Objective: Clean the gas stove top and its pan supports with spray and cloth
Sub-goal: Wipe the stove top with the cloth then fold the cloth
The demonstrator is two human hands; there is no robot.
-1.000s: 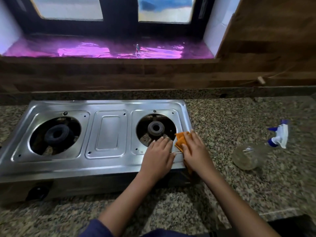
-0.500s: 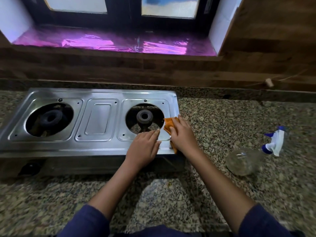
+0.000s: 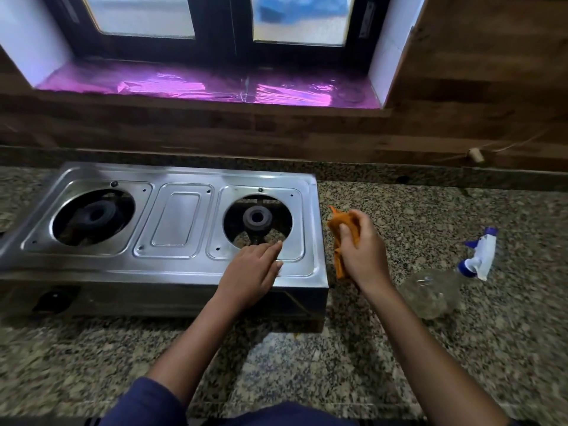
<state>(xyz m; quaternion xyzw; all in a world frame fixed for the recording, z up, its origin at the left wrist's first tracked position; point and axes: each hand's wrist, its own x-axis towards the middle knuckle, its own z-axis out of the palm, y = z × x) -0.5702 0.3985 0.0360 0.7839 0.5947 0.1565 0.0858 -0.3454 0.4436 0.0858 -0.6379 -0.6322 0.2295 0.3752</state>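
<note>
Your left hand (image 3: 250,269) lies flat, fingers straight, on the stove top (image 3: 181,224) by the right burner (image 3: 256,219). Your right hand (image 3: 362,253) grips the orange cloth (image 3: 338,238) just off the stove's right edge, spray bottle (image 3: 442,284) lying further right.

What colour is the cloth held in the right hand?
Orange. The cloth is gripped in the right hand beside the stove, seen in the head view.
</note>
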